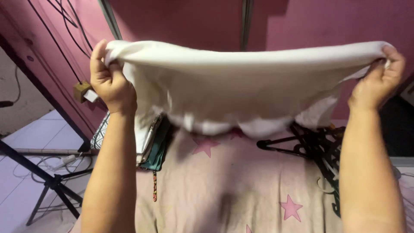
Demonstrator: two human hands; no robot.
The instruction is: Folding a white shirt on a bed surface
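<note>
**K:** Two hands up, head view. Left hand (111, 80) and right hand (379, 82) each pinch a top corner of a white cloth (241, 92), stretched wide and held in the air in front of the pink wall (194, 19). It looks like a garment or a towel; can't tell which.

**R:** Grip state?

**K:** Both clamped on the cloth. Left grip: thumb over the hem, fingers curled behind. Right grip: fingertips bunched on the corner, less fabric in it.

**R:** What's below?

**K:** Bed with a beige star-print sheet (224, 190). Lower edge of the cloth hangs above it, apart from it as far as I can see. Pile of black hangers (319, 144) on the right, folded clothes (153, 144) stacked on the left. Tripod (47, 179) and cables on the tiled floor further left.

**R:** Risks?

**K:** My read: right corner could slip, since that pinch is shallow. The loose right edge hangs near the hangers, so it could snag on a hook if lowered there.

**R:** Containers?

**K:** None in view. Only a small brown block (81, 91) at the wall by the left wrist; contents, if any, not visible.
</note>
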